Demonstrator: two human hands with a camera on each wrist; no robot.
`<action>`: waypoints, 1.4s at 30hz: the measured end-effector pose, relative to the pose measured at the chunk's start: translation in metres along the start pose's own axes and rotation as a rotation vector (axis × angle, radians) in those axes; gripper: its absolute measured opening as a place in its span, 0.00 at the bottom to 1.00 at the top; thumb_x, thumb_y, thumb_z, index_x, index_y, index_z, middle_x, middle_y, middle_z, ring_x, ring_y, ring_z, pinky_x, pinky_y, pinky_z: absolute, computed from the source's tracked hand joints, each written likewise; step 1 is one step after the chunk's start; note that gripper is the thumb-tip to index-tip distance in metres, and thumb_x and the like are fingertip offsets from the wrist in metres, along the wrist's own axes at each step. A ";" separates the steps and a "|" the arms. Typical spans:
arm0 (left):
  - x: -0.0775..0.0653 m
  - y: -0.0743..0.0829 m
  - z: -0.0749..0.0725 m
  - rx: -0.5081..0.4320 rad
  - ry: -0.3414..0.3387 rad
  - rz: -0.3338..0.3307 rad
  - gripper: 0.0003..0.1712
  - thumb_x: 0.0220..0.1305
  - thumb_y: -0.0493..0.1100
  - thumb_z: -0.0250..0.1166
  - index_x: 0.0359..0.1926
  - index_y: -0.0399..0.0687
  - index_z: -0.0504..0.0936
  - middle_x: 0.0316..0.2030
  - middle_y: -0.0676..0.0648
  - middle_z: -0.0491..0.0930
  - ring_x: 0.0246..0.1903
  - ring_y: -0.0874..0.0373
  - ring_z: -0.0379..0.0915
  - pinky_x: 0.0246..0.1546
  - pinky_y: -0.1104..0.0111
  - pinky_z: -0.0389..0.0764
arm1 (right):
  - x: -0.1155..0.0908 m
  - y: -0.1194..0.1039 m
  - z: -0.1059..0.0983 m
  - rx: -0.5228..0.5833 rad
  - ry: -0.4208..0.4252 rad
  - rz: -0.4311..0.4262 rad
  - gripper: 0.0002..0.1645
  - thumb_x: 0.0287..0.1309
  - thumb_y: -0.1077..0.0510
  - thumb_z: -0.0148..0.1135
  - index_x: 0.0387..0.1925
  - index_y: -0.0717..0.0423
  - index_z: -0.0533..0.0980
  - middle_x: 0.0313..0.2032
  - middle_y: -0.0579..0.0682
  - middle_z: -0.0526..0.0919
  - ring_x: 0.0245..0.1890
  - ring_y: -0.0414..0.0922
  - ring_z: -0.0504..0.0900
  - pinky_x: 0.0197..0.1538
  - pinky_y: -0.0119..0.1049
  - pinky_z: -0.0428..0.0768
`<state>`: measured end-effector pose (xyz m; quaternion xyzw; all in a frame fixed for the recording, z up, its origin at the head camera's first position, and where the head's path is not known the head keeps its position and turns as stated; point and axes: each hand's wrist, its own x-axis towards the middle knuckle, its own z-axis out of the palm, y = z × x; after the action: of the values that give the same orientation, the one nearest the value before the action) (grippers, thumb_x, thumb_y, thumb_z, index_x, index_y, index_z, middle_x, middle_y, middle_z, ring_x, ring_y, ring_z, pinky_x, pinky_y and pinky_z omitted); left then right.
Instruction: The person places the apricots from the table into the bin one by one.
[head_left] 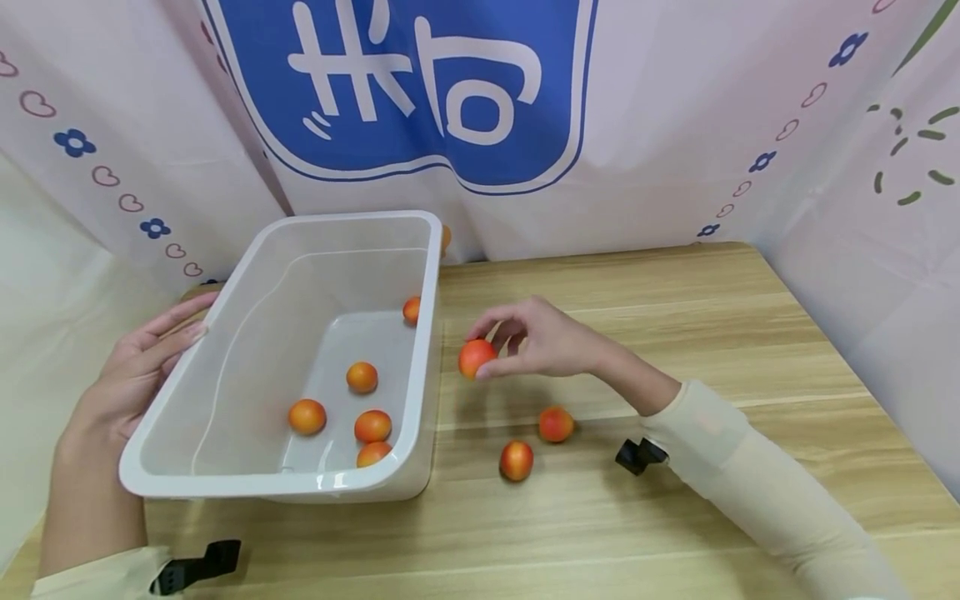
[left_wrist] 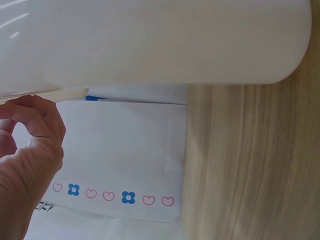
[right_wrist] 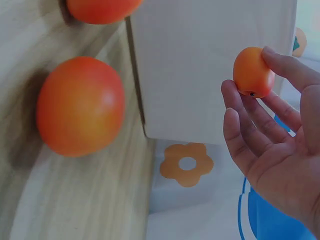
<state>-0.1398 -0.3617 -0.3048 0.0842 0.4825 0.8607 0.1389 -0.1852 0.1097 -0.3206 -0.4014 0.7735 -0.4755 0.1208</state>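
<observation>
My right hand (head_left: 543, 337) pinches a small round orange-red fruit (head_left: 476, 358) between thumb and fingers, just right of the white plastic bin (head_left: 285, 485). In the right wrist view this fruit (right_wrist: 252, 72) shows a small dark spot at its lower end. On the far left, my left hand (head_left: 138, 367) grips the bin's left rim, and the left wrist view shows its fingers curled at the rim. Several similar fruits (head_left: 307, 417) lie inside the bin. Two more, one fruit (head_left: 556, 424) and another fruit (head_left: 517, 460), sit on the wooden table below my right hand.
The wooden table (head_left: 675, 333) stretches to the right of the bin. Behind it hangs a white cloth (head_left: 645, 150) with a large blue printed sign (head_left: 405, 125). Black straps, such as this strap (head_left: 197, 567), are on both sleeves.
</observation>
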 end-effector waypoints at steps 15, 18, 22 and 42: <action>-0.001 0.002 0.001 -0.030 0.015 -0.030 0.26 0.82 0.29 0.42 0.66 0.45 0.81 0.50 0.40 0.88 0.42 0.49 0.89 0.38 0.60 0.91 | 0.006 -0.024 -0.023 0.018 0.103 -0.090 0.20 0.53 0.65 0.79 0.49 0.63 0.83 0.40 0.49 0.88 0.35 0.45 0.86 0.34 0.34 0.85; -0.002 0.002 0.000 -0.033 0.011 -0.035 0.26 0.82 0.29 0.41 0.66 0.46 0.81 0.50 0.41 0.88 0.42 0.49 0.89 0.38 0.60 0.91 | 0.007 -0.028 -0.025 0.039 0.119 -0.102 0.20 0.53 0.66 0.79 0.49 0.63 0.83 0.40 0.50 0.88 0.35 0.46 0.86 0.35 0.34 0.84; -0.002 0.001 0.001 -0.017 0.005 -0.031 0.26 0.82 0.30 0.41 0.66 0.46 0.80 0.50 0.41 0.88 0.42 0.50 0.89 0.38 0.61 0.91 | 0.009 -0.034 -0.027 0.051 0.138 -0.117 0.20 0.55 0.67 0.77 0.50 0.63 0.83 0.40 0.50 0.88 0.35 0.47 0.86 0.35 0.34 0.84; -0.002 0.001 0.002 0.022 0.017 -0.019 0.26 0.82 0.30 0.42 0.66 0.47 0.81 0.49 0.43 0.88 0.41 0.51 0.89 0.37 0.62 0.91 | 0.030 -0.059 -0.028 0.092 0.198 -0.161 0.20 0.57 0.68 0.75 0.52 0.67 0.83 0.43 0.54 0.90 0.39 0.47 0.89 0.43 0.40 0.90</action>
<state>-0.1375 -0.3607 -0.3028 0.0739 0.4937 0.8547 0.1423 -0.1906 0.0920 -0.2510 -0.4072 0.7243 -0.5559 0.0237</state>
